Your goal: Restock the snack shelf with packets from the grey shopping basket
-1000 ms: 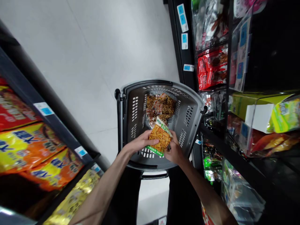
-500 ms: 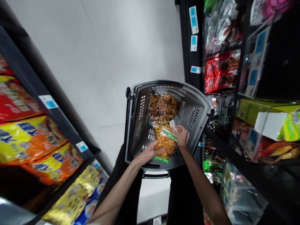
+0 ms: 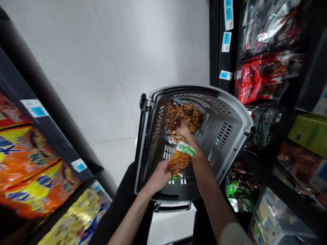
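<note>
Packets [image 3: 196, 119] lie near the basket's [image 3: 236, 119] far edge, the left hand [image 3: 160, 175] grips a separate pouch [image 3: 181, 161], and the right hand [image 3: 184, 129] reaches the packets, hold undeterminable.

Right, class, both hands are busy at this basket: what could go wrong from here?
The left hand grips the green-topped packet low, so it might slip. The right forearm passes close by that packet and could knock it. The right hand, among the shiny packets, might crumple them.
</note>
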Available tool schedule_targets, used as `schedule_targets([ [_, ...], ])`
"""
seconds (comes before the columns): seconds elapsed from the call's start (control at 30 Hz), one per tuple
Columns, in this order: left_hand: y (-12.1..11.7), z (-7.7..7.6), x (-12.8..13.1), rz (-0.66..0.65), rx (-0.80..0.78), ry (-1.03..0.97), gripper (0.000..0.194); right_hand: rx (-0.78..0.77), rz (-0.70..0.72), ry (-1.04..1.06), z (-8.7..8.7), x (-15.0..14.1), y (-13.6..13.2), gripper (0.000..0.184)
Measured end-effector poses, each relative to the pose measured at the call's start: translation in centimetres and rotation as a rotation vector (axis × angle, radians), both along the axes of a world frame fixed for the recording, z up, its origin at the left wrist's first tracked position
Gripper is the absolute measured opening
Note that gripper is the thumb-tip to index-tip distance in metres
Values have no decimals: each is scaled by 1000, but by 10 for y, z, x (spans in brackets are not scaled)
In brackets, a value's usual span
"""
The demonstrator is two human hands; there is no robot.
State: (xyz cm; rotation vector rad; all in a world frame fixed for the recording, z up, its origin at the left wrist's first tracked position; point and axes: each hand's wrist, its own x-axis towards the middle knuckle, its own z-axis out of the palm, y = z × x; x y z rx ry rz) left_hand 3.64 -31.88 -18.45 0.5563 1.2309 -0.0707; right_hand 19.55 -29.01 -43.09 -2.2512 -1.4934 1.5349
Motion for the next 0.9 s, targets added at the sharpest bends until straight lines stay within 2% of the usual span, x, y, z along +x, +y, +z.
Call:
schedule_targets([
  [0.07, 3, -2, -7, 5, 21, 19, 39, 26, -4, -45, 0, 10, 1, 44],
  [0.13, 6, -4, -13, 58, -3, 22, 40, 67, -2, -153, 8, 34, 0, 53],
  [0.27, 8, -7, -15, 113, -29, 19, 43, 26, 89, -273, 19, 81, -8, 93],
  [0.37, 7, -8, -11, 95, -20, 0, 42, -32, 187, -265, 14, 86, -11, 101],
  [0.47, 3, -10, -10, 61, -17, -25, 42, -50, 222, -280, 3, 70, -7, 98],
  [0.57, 0, -11, -14, 41, -9, -23, 41, -53, 183, -351, -5, 57, -3, 95],
  [0.67, 1, -11, -14, 29, 4, -37, 41, -28, 212, -343, -5, 58, -4, 80],
  [0.77, 2, -9, -10, 48, 1, -65, 42, -78, 232, -212, 0, 63, -16, 54],
  [0.83, 2, -8, -8, 68, -19, -76, 45, -117, 194, -127, 8, 65, -30, 46],
  [0.9, -1, -8, -9, 116, -41, -78, 51, -128, 152, -94, 24, 64, -48, 42],
])
